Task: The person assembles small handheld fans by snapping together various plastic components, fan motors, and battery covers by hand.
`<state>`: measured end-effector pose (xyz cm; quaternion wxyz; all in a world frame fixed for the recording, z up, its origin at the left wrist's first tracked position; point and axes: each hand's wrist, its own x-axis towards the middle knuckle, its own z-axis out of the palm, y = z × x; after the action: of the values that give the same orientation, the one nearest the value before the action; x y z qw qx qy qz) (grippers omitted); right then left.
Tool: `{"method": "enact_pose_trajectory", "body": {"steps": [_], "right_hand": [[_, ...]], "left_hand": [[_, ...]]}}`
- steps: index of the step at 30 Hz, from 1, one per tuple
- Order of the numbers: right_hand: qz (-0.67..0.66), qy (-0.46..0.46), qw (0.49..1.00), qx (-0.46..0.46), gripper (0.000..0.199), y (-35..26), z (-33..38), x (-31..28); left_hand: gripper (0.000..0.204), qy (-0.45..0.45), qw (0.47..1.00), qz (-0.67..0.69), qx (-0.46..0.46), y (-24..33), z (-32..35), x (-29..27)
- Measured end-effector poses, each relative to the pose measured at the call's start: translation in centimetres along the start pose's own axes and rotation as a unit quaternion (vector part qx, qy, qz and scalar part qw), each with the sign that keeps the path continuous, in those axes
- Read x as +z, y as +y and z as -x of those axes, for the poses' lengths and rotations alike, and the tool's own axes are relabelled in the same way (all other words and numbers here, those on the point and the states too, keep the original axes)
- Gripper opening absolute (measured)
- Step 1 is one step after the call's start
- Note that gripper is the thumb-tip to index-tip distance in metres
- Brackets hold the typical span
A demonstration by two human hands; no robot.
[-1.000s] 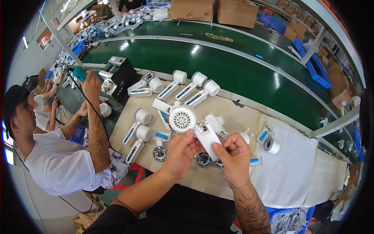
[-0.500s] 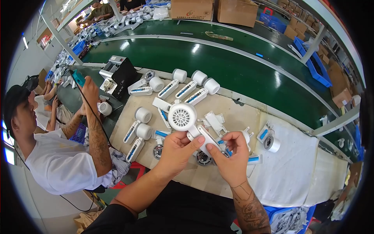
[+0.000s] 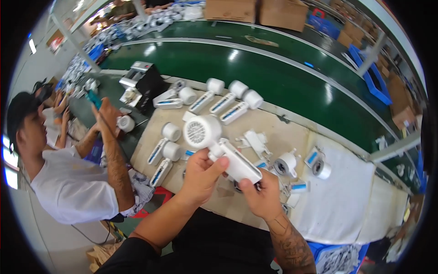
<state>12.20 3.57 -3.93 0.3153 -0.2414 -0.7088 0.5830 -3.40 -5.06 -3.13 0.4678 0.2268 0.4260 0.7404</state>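
A white handheld fan (image 3: 239,163) with a round slotted head is raised over the table, tilted, its head up and to the left. My left hand (image 3: 200,177) closes round its neck, thumb on the handle's upper end. My right hand (image 3: 263,195) grips the handle's lower end, partly hiding it. A dark slot runs along the handle's side. Just right of the hands lie a white shell piece (image 3: 254,144) and an opened fan part with a round housing (image 3: 285,163). Further parts below the held fan are mostly hidden.
Several opened fans with blue strips in their handles, such as this one (image 3: 201,102), line the table's far side. A black machine (image 3: 148,84) stands at the far left. Beyond runs a green conveyor (image 3: 255,68). On the left, a co-worker (image 3: 73,182) holds a teal tool (image 3: 94,98).
The fan's head has swung left and its handle has rolled, showing the side slot. My right hand has shifted down to the handle's end, its fingers now wrapped round. The view has tilted slightly.
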Motion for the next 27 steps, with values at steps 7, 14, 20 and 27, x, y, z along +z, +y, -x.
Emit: {"method": "enact_pose_trajectory", "body": {"steps": [7,14,20,27], "right_hand": [[0.095,0.065,0.99,-0.077,0.023,-2.1,-1.1,-0.4],[0.201,0.045,0.958,-0.199,0.028,-3.2,-0.7,-1.5],[0.181,0.045,0.974,-0.128,0.042,-4.5,-0.2,-1.8],[0.196,0.055,0.946,-0.252,0.051,-6.3,0.0,-3.2]], "left_hand": [[0.04,-0.028,0.999,0.041,-0.003,-1.0,-0.1,0.3],[0.038,-0.074,0.989,0.119,-0.045,-0.4,0.6,1.2],[0.039,-0.077,0.995,0.036,0.056,1.3,0.6,1.3],[0.046,-0.14,0.986,0.024,0.09,3.3,1.4,3.2]]}}
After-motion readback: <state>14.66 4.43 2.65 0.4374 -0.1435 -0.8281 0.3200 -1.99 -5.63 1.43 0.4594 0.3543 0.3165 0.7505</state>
